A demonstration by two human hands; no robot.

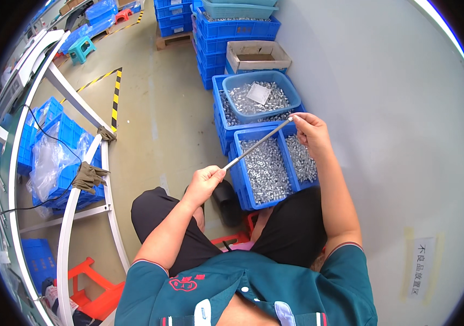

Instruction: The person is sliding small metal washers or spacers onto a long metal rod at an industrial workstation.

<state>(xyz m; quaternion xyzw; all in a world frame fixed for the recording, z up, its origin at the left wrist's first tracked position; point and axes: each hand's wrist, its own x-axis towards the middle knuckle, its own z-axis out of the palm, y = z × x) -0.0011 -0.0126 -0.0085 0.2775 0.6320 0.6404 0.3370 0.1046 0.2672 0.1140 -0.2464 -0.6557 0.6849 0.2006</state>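
A thin grey metal rod [257, 143] slants across my lap, held at both ends. My left hand [204, 183] grips its lower end in a fist. My right hand [309, 132] pinches its upper end, above a blue crate [239, 173] divided in two and filled with several small shiny metal parts [267, 171]. Behind it a light-blue basin [292, 91] of similar parts rests on another blue crate [218, 106]. I sit with black trousers and a teal shirt in view.
A grey wall [395, 108] runs along my right. Stacked blue crates [232, 30] and a cardboard box [257, 55] stand ahead. A white-framed table [88, 179] with blue crates and plastic bags beneath is at left. Yellow-black floor tape [115, 98] crosses the concrete. An orange stool [93, 290] sits lower left.
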